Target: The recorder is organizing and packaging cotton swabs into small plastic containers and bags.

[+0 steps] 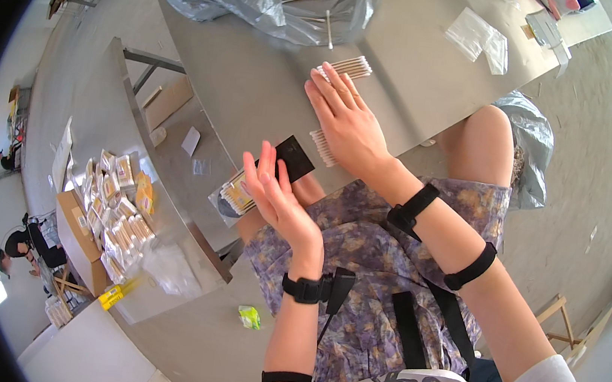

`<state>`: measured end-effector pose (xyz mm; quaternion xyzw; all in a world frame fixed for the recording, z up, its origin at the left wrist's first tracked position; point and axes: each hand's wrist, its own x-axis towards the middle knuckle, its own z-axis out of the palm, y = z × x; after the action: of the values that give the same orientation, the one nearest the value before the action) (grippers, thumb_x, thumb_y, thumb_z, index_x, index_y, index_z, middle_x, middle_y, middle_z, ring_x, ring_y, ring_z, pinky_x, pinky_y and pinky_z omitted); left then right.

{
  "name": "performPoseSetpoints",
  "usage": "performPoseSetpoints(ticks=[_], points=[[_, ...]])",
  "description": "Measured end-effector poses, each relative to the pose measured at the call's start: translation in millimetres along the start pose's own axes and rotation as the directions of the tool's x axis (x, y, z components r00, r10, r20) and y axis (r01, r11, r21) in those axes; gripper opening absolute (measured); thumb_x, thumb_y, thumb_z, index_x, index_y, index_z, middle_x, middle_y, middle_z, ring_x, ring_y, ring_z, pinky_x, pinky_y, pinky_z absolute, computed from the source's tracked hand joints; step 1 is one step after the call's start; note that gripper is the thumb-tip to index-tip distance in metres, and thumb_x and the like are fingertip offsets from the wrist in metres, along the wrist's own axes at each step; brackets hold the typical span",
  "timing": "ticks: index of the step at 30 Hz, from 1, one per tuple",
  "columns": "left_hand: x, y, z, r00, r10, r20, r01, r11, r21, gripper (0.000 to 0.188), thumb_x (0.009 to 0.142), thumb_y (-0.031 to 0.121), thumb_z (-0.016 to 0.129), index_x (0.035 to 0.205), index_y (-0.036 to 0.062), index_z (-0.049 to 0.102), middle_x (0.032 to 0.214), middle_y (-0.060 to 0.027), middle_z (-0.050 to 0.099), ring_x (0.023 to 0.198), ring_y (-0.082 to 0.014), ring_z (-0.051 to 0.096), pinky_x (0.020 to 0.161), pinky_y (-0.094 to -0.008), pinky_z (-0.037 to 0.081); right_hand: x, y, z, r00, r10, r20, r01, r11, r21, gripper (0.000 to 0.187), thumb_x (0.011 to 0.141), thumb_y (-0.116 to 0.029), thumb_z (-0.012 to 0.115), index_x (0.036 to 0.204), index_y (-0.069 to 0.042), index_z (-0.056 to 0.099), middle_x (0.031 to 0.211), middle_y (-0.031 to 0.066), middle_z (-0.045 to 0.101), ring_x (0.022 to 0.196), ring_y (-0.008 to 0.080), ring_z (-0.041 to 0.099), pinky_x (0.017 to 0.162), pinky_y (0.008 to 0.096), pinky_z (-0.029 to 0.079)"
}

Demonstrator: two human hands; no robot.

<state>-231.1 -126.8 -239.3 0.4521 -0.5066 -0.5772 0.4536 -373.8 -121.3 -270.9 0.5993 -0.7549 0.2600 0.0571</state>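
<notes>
one row of pale cotton swabs (343,67) under flat open right hand (346,120); left hand (275,199) open.

Single head-worn fisheye, looking steeply down, close over metal table (256,102); rim probably distorted.
</notes>
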Motion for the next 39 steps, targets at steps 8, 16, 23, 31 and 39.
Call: performPoseSetpoints(ticks=[8, 16, 23, 31, 39], points=[[28.6, -9.0, 18.2, 0.999, -0.039, -0.013, 0.036, 0.979, -0.2, 0.067, 0.108, 0.041, 0.035, 0.155, -0.0021, 0.016, 0.155, -0.0264, 0.033, 0.144, -0.032, 0.034, 0.122, -0.0426, 0.023, 12.5, -34.1, 21.1, 0.996, -0.069, 0.057, 0.062, 0.992, 0.113, 0.048, 0.09, -0.013, 0.053, 0.135, 0.004, 0.052, 0.146, 0.0154, 0.048, 0.147, 0.0287, 0.032, 0.123, 0.0404, 0.026], [15.9, -4.2, 21.3, 0.997, -0.075, 0.025, 0.078, 0.98, -0.181, 0.075, 0.107, 0.05, 0.03, 0.154, -0.0057, 0.012, 0.157, -0.0274, 0.028, 0.147, -0.0352, 0.027, 0.122, -0.044, 0.022, 11.3, -35.5, 17.3, 0.989, -0.114, 0.093, 0.104, 0.989, 0.108, 0.048, 0.091, -0.019, 0.054, 0.134, 0.003, 0.054, 0.145, 0.0149, 0.05, 0.146, 0.028, 0.033, 0.122, 0.0409, 0.027], [19.0, 0.2, 12.1, 0.999, -0.04, -0.028, 0.032, 0.967, -0.253, 0.069, 0.107, 0.042, 0.037, 0.154, -0.0049, 0.016, 0.157, -0.0265, 0.029, 0.146, -0.0349, 0.03, 0.12, -0.0454, 0.025, 14.0, -43.6, 21.7, 0.988, -0.124, 0.093, 0.115, 0.989, 0.091, 0.048, 0.092, -0.018, 0.052, 0.136, 0.002, 0.053, 0.147, 0.0145, 0.049, 0.146, 0.0278, 0.033, 0.122, 0.0414, 0.026], [56.9, -1.2, -96.3, 0.892, 0.443, -0.094, -0.164, 0.51, 0.845, 0.041, 0.106, 0.027, 0.047, 0.135, -0.002, 0.049, 0.137, -0.0213, 0.055, 0.125, -0.0306, 0.054, 0.1, -0.0425, 0.046, 16.3, -47.4, 24.6, 0.983, -0.143, 0.115, 0.145, 0.989, -0.002, 0.049, 0.091, -0.013, 0.052, 0.136, 0.003, 0.052, 0.147, 0.0147, 0.048, 0.146, 0.0273, 0.034, 0.122, 0.0413, 0.027], [68.7, -29.3, -102.1, 0.99, -0.071, -0.118, 0.127, 0.805, 0.579, 0.053, 0.105, 0.039, 0.052, 0.086, -0.0091, 0.065, 0.07, -0.0108, 0.064, 0.064, -0.0143, 0.049, 0.062, -0.0335, 0.045, 25.3, -75.8, 40.7, 0.975, -0.141, 0.171, 0.129, 0.989, 0.076, 0.055, 0.089, -0.009, 0.055, 0.142, 0.001, 0.046, 0.152, 0.0126, 0.042, 0.149, 0.0258, 0.028, 0.123, 0.0404, 0.025]])
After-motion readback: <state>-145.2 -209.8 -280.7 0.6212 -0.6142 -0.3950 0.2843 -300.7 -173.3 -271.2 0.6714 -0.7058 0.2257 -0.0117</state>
